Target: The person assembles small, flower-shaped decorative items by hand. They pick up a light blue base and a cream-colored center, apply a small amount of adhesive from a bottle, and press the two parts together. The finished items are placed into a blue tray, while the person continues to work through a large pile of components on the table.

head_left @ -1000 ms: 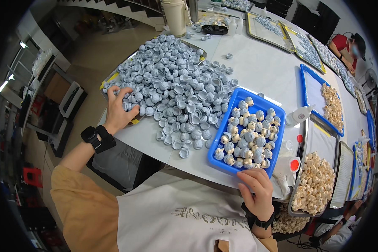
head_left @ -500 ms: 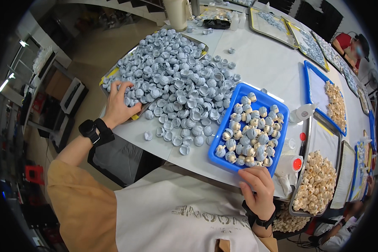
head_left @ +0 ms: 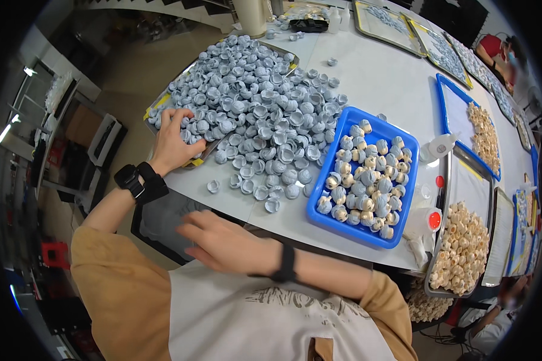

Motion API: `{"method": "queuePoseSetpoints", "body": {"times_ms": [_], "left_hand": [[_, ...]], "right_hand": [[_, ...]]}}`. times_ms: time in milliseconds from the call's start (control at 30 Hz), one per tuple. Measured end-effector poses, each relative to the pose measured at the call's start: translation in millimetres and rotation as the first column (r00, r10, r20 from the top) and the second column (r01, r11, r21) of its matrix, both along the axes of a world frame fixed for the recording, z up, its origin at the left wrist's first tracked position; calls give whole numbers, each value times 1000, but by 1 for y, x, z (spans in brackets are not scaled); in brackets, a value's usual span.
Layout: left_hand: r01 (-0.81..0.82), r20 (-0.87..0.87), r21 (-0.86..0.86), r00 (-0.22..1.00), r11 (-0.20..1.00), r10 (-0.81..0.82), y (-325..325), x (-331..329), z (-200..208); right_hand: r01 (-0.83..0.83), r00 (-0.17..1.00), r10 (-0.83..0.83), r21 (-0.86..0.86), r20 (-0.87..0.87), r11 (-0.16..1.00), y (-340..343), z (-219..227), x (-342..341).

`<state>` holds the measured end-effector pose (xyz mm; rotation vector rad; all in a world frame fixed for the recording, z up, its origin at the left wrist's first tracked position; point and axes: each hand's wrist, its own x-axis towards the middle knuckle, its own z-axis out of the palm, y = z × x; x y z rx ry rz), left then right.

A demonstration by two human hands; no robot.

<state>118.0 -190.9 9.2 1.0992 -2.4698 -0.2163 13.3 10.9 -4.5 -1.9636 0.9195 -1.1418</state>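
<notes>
My left hand (head_left: pixel 173 144) rests at the near left edge of a heaped metal tray (head_left: pixel 156 103). Its thumb and fingers are spread around several small grey-blue shell-like cups (head_left: pixel 247 90) at the rim; some fingertips sink out of sight among them. The cups spill over onto the table. My right hand (head_left: pixel 226 243), blurred by motion, crosses in front of my apron, below the table edge. Its fingers look stretched and apart, with nothing visible in them. A blue tray (head_left: pixel 315 218) holds several cream balls with grey-blue caps (head_left: pixel 367 180).
To the right are a metal tray of cream pieces (head_left: pixel 461 249), a white container with a red top (head_left: pixel 424 221) and a squeeze bottle (head_left: pixel 441 146). More trays (head_left: pixel 391 27) line the far table. A person in red (head_left: pixel 494 57) works at the far right.
My right hand has left the near edge of the blue tray and swung left across my body. My left hand stays at the heaped tray's edge. The view has shifted slightly.
</notes>
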Motion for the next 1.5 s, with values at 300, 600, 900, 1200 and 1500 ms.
{"method": "queuePoseSetpoints", "body": {"times_ms": [300, 600, 900, 1200, 1500], "left_hand": [[109, 66, -4, 992, 994, -108, -16, 10, 3], [65, 192, 159, 977, 985, -96, -12, 1, 18], [64, 227, 219, 967, 974, -115, -7, -2, 24], [18, 256, 296, 962, 955, -98, 1, -9, 36], [66, 222, 461, 957, 885, -188, 18, -15, 43]], "right_hand": [[87, 995, -86, 35, -49, 996, -107, -28, 75], [220, 975, -220, -9, -31, 975, -140, -45, 75], [236, 972, -233, 85, -38, 968, -136, -40, 73], [154, 984, -160, 77, 83, 985, -139, -49, 73], [168, 953, -170, 29, 250, 985, -132, -55, 79]]}}
